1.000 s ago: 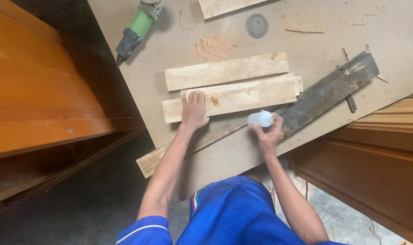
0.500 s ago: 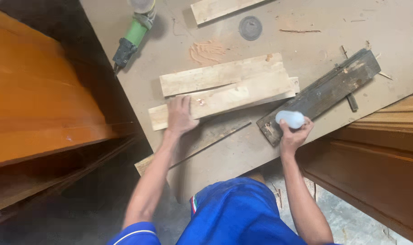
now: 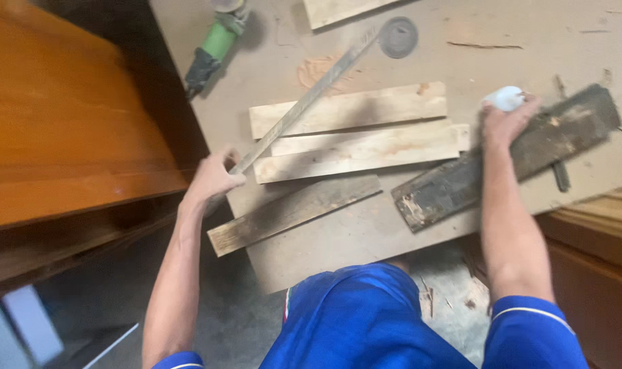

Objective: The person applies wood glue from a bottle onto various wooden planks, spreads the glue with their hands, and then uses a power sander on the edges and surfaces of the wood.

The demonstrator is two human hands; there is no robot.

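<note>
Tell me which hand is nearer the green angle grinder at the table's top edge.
Left. The left hand, gripping a long thin strip, sits below the green angle grinder. The right hand, holding a white bottle, is far across the table.

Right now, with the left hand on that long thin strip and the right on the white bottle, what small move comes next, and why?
Probably lay the thin strip flat along the two pale boards. The left hand grips its near end, and it slants across them, while the right hand holds the white bottle by the dark plank.
</note>
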